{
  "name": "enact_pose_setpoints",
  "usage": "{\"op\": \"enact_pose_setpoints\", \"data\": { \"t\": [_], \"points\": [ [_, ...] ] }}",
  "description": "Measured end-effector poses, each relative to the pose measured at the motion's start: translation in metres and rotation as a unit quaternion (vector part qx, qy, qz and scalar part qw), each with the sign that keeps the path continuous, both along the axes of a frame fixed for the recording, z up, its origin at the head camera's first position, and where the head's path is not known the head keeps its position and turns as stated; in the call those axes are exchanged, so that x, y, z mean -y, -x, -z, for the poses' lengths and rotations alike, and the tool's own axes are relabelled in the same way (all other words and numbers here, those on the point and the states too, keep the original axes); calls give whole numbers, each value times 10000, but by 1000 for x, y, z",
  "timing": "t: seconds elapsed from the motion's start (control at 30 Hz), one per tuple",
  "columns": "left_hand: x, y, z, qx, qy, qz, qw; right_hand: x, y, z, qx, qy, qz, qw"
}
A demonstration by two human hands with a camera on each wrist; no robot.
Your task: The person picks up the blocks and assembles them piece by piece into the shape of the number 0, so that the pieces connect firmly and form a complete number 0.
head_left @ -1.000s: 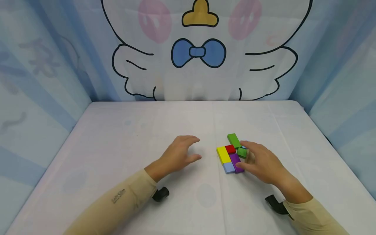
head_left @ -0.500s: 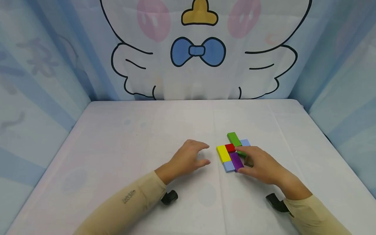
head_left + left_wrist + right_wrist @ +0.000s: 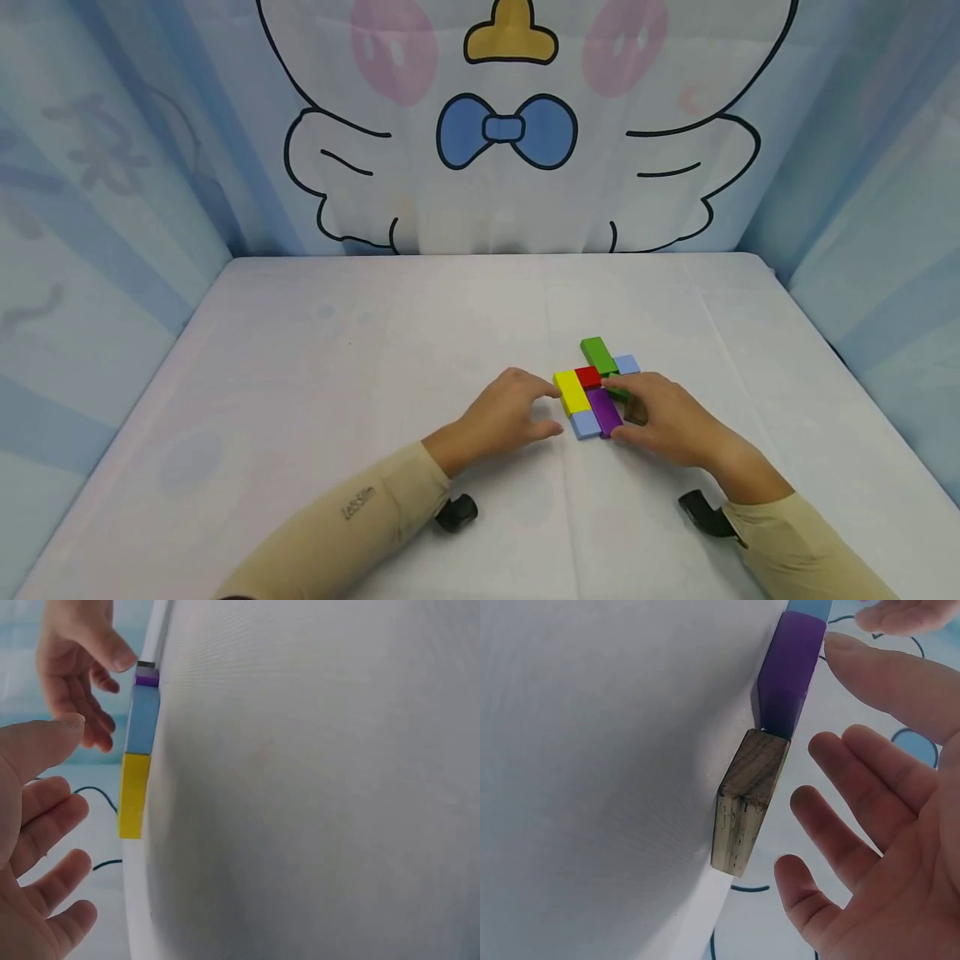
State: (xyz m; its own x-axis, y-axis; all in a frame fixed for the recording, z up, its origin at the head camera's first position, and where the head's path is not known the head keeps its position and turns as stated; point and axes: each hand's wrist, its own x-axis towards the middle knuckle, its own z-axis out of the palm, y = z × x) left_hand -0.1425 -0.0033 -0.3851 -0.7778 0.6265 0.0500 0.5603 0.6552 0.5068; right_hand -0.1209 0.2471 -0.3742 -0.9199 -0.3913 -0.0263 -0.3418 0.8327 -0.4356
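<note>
Blocks lie flat in a tight group between the two hands, right of table centre. Yellow block (image 3: 572, 392) is on the group's left edge, long axis running away from the person, far end leaning left; purple block (image 3: 603, 412) roughly parallel, right of it. Left hand (image 3: 506, 417): thumb and fingers spread, nothing gripped, forefinger tip just beside yellow's left side; contact can't be told. Right hand (image 3: 667, 419) is nearer overall, reaching over the group's right side, fingers loosely extended, no grip seen; thumb at purple's near right corner, wooden block (image 3: 741, 802) beside purple under that hand. Red block (image 3: 588, 377) sits between yellow and the right fingertips. Table (image 3: 337, 350) edges well apart from the group; widest room leftward.
</note>
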Motion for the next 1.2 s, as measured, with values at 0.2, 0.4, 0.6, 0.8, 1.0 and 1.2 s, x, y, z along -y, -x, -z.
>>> {"op": "enact_pose_setpoints", "data": {
  "t": [0.2, 0.4, 0.6, 0.8, 1.0, 1.2],
  "points": [
    [-8, 1, 5, 212, 25, 100, 9997, -2, 3, 3, 40, 42, 4, 10000],
    [-13, 1, 6, 285, 39, 243, 9993, -4, 5, 5, 55, 39, -21, 10000],
    [-17, -1, 7, 267, 41, 388, 9989, -5, 8, 5, 84, -9, -109, 9999],
    [-22, -2, 8, 310, 178, 457, 9983, -5, 9, 5, 196, -66, -152, 9997],
    [-26, -3, 8, 401, 404, 390, 9976, -4, 11, 4, 223, -134, -152, 9995],
    [-27, -2, 7, 350, 504, 367, 9974, -4, 13, 3, 124, -175, -233, 9995]
  ]
}}
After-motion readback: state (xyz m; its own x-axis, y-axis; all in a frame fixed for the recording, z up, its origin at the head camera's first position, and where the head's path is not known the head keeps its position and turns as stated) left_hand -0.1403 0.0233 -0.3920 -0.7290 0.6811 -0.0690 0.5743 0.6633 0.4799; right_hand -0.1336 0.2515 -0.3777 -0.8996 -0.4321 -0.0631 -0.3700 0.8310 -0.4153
